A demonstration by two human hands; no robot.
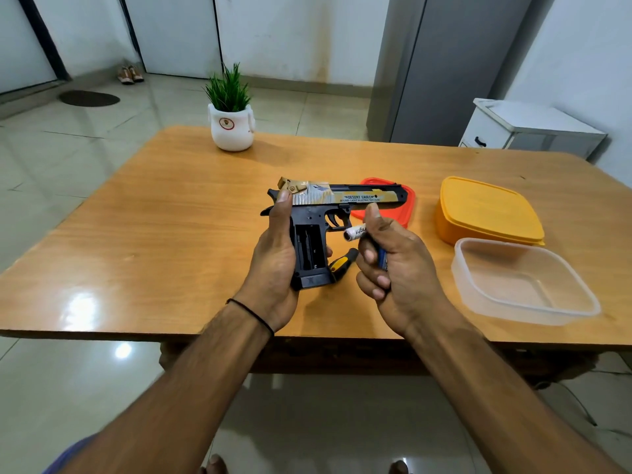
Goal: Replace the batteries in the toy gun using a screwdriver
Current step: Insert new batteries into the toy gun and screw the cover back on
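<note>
Two batteries sit in your right hand [396, 261]: a white battery [354, 231] pinched between thumb and forefinger, and a blue battery [382, 260] tucked under the curled lower fingers. Your left hand [273, 254] is wrapped round the grip of the toy gun [342, 198], held above the table [171, 213] with the barrel pointing right. The battery compartment [307, 246] in the grip is open and looks empty, so the unscrewing is done. The screwdriver [342, 263] lies on the table just below the gun. Whether the cells you hold are the old ones or the fresh ones, I cannot tell (no others show, not even in the clear tub [523, 282]). Left to do, by my judgement: seat fresh cells, refit the cover and drive its screw; neither cover nor screw is visible.
</note>
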